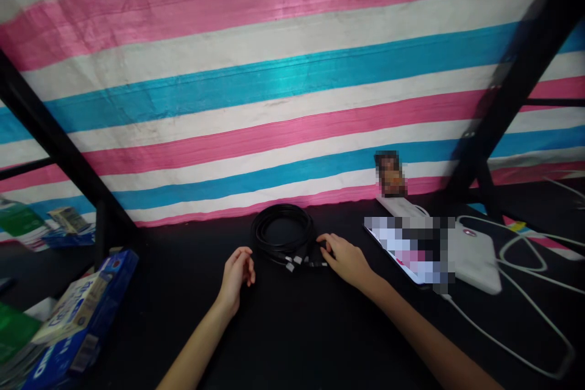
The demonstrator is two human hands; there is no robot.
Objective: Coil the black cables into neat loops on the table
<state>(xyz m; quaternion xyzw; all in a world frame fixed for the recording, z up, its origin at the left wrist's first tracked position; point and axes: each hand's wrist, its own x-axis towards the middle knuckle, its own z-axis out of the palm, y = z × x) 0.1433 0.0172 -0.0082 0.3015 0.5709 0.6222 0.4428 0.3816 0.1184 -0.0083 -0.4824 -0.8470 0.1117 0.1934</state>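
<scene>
A coil of black cable (283,225) lies on the black tabletop (274,329) in front of me, with several silver-and-black connector ends (297,261) gathered at its near side. My left hand (236,274) is just left of the coil and nearer to me. Its fingers are loosely curled and hold nothing that I can see. To the right of the coil, my right hand (343,257) rests with thumb and fingers apart, its fingertips close to the cable's edge. Whether they touch the cable I cannot tell.
On the right lie a lit phone (397,253), partly blurred out, a white power bank (475,262) and loose white cables (512,304). Blue boxes (86,323) and packets crowd the left side. Black frame posts (498,97) flank a striped sheet (256,85).
</scene>
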